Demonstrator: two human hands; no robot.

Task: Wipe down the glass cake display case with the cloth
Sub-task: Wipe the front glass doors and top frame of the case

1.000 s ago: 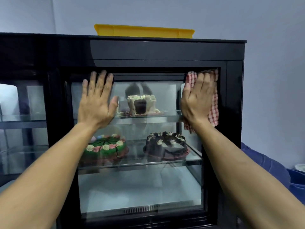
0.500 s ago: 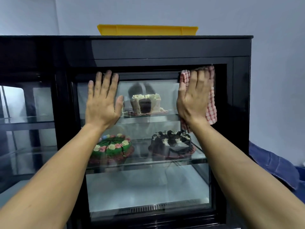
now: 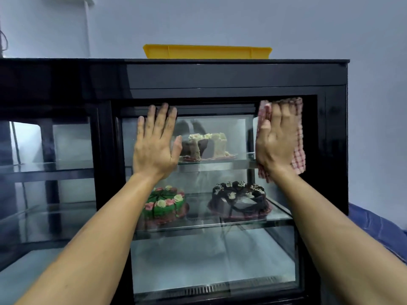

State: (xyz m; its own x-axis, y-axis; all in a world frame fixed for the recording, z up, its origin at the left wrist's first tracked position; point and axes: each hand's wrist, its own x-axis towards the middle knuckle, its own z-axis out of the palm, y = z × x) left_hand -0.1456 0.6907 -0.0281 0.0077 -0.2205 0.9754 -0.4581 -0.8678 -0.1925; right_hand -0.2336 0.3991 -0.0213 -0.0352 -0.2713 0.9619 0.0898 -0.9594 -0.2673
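Note:
A black-framed glass cake display case (image 3: 231, 75) fills the view. My right hand (image 3: 275, 142) lies flat with straight fingers, pressing a red-and-white checked cloth (image 3: 299, 155) against the upper right of the front glass pane (image 3: 211, 256). The cloth shows around the hand's edges and hangs below the wrist. My left hand (image 3: 155, 144) rests flat on the glass at the upper left of the same pane, fingers spread and straight.
Inside, a cut white cake (image 3: 209, 146) sits on the top shelf, a green flowered cake (image 3: 164, 204) and a chocolate cake (image 3: 240, 200) on the middle shelf. A yellow tray (image 3: 207, 51) lies on top. Blue fabric (image 3: 374, 225) sits at the right.
My view has shifted so the case sits more to the right. Both hands stay flat on the glass, the right one with the cloth now slightly closer to the pane's top edge.

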